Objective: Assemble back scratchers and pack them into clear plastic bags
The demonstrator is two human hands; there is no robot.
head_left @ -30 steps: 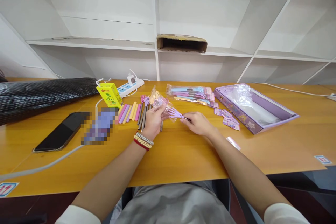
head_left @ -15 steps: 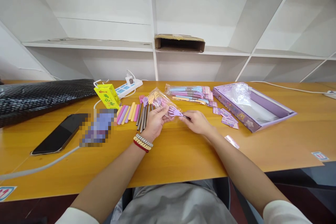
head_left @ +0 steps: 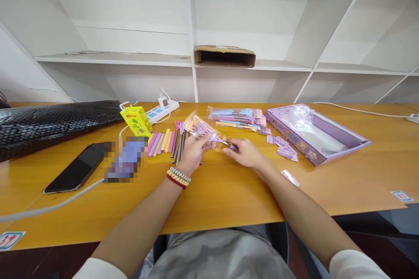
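Note:
My left hand (head_left: 193, 150) pinches a clear plastic bag (head_left: 193, 117) above the middle of the desk. A purple hand-shaped back scratcher (head_left: 215, 137) has its head at the bag, seemingly inside it, though the clear film makes this hard to tell. My right hand (head_left: 245, 151) is closed on the scratcher's handle end, and a short metal rod shows between the two hands. Beyond my left hand lie more hand-shaped scratchers with metal rods (head_left: 178, 144). Coloured handle sleeves (head_left: 160, 143) lie in a row left of them.
Bagged scratchers (head_left: 235, 115) lie behind my hands, with small printed cards (head_left: 285, 148) to their right. A purple display box (head_left: 314, 135) sits at right. On the left are a yellow drink carton (head_left: 135, 122), a power strip (head_left: 163, 111) and a black phone (head_left: 77, 168).
The purple scratcher head has moved left, further toward the bag and my left fingers. More metal rod now shows before my right hand. The camera view has shifted slightly.

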